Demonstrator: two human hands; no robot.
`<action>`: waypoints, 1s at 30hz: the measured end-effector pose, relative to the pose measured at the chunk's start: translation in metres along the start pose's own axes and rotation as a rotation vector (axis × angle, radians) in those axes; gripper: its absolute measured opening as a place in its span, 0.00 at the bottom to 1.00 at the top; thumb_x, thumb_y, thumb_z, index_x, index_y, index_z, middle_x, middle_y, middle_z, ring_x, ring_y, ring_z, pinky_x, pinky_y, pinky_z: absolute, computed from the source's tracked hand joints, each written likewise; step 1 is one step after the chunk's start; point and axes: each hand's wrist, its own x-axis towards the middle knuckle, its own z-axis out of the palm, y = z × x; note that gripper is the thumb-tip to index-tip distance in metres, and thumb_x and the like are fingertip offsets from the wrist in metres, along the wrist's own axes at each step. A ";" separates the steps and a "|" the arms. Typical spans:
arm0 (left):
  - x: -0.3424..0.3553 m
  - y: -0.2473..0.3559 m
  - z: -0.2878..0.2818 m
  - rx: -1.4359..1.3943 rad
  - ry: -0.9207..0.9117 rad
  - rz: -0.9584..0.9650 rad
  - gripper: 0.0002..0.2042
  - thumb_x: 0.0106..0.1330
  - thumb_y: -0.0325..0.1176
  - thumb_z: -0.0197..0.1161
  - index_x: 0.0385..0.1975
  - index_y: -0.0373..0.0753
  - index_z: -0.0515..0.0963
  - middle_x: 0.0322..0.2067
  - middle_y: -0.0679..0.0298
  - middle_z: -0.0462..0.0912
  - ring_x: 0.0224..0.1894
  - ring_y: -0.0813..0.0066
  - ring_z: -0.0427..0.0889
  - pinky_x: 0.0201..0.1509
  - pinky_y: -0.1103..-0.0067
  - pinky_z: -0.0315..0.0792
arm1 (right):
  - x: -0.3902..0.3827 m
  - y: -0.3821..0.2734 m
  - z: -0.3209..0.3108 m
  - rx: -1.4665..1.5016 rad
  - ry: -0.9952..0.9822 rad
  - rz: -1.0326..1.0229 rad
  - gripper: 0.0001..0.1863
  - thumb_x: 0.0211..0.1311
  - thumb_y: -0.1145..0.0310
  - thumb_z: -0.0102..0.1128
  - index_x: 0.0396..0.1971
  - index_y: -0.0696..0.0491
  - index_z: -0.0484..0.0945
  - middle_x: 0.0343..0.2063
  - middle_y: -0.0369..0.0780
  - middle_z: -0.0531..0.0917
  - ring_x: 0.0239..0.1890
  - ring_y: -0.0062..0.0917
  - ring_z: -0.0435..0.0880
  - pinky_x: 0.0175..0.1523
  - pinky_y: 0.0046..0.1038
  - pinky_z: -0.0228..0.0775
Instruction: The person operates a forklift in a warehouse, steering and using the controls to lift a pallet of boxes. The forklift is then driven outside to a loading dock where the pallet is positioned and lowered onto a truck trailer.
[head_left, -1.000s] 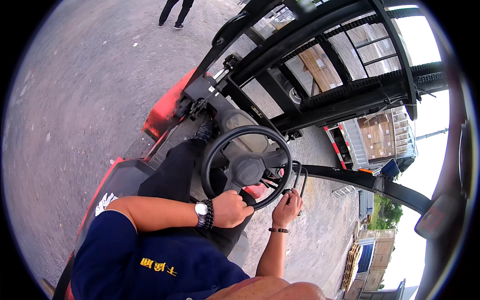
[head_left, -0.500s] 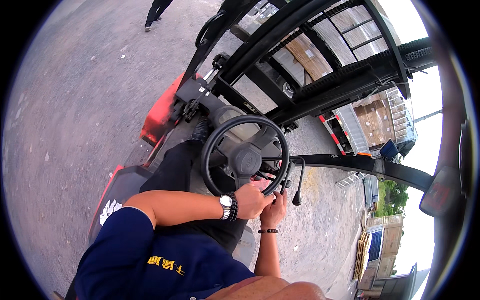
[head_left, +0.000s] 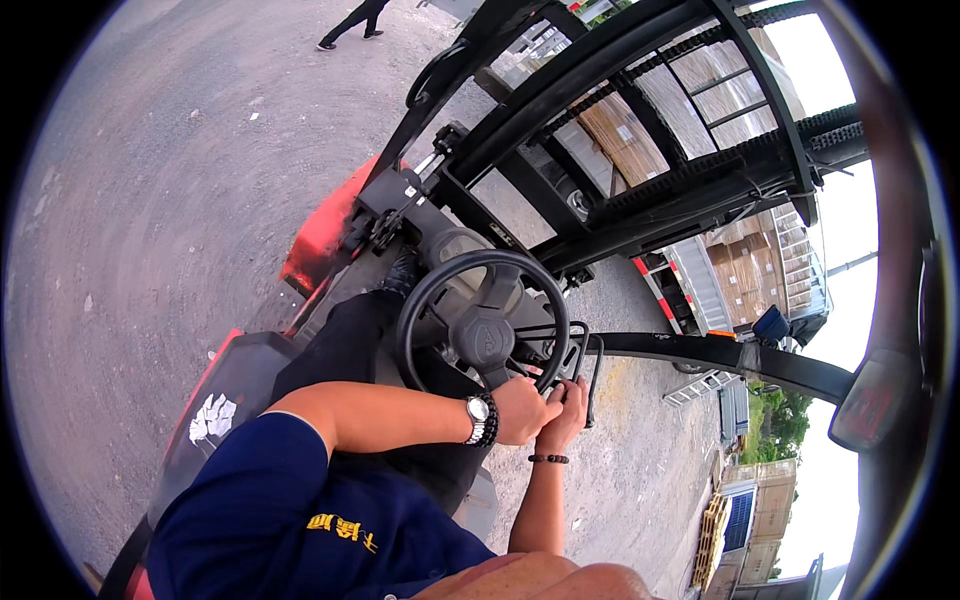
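The near right part of the rim of a steering wheel (head_left: 482,342) is being gripped by the left hand (head_left: 522,410), above whose wrist a watch (head_left: 478,412) is being worn. The right hand (head_left: 563,415), banded by a beaded bracelet (head_left: 548,459), is being held close beside it with fingers bent, near a black lever (head_left: 599,365); whether any control is being grasped cannot be told. The wheel is being carried ahead of the lap, inside a forklift (head_left: 250,370); at the left edge of its body a torn white patch (head_left: 212,418) is being displayed. Toward its front left corner a red fender (head_left: 325,225) is being shown, and along its front edge a black mast (head_left: 690,200) is being supported. Beyond, wrapped cartons (head_left: 745,270) are being carried behind a truck's side wall (head_left: 705,275). Wooden pallets (head_left: 708,540) are being kept farther right; at upper left, a walking person's legs (head_left: 352,25) are being glimpsed.
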 end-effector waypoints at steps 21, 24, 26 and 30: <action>-0.043 -0.002 -0.011 -0.061 0.052 0.153 0.09 0.66 0.35 0.69 0.35 0.38 0.77 0.18 0.55 0.83 0.24 0.49 0.88 0.29 0.57 0.73 | 0.017 -0.011 -0.003 -0.097 -0.016 -0.025 0.14 0.82 0.68 0.58 0.42 0.64 0.86 0.63 0.63 0.86 0.63 0.60 0.86 0.65 0.53 0.80; -0.060 -0.003 -0.020 -0.034 -0.006 0.160 0.09 0.65 0.35 0.68 0.37 0.39 0.78 0.18 0.58 0.84 0.25 0.54 0.89 0.34 0.59 0.74 | 0.031 -0.014 -0.003 -0.135 0.072 -0.004 0.14 0.81 0.67 0.57 0.41 0.63 0.86 0.59 0.56 0.90 0.61 0.56 0.87 0.63 0.52 0.79; -0.065 -0.001 -0.020 -0.012 -0.034 0.153 0.08 0.65 0.36 0.68 0.37 0.41 0.79 0.19 0.60 0.85 0.27 0.56 0.89 0.37 0.60 0.74 | 0.045 -0.014 -0.007 -0.140 0.093 0.058 0.15 0.82 0.66 0.57 0.42 0.62 0.87 0.57 0.53 0.92 0.58 0.53 0.88 0.62 0.51 0.79; -0.065 0.001 -0.015 -0.001 -0.037 0.140 0.07 0.66 0.36 0.67 0.37 0.42 0.79 0.20 0.61 0.84 0.27 0.56 0.88 0.37 0.61 0.73 | 0.051 -0.009 -0.004 -0.186 0.113 0.009 0.15 0.82 0.66 0.57 0.43 0.61 0.87 0.54 0.51 0.92 0.57 0.52 0.89 0.60 0.50 0.80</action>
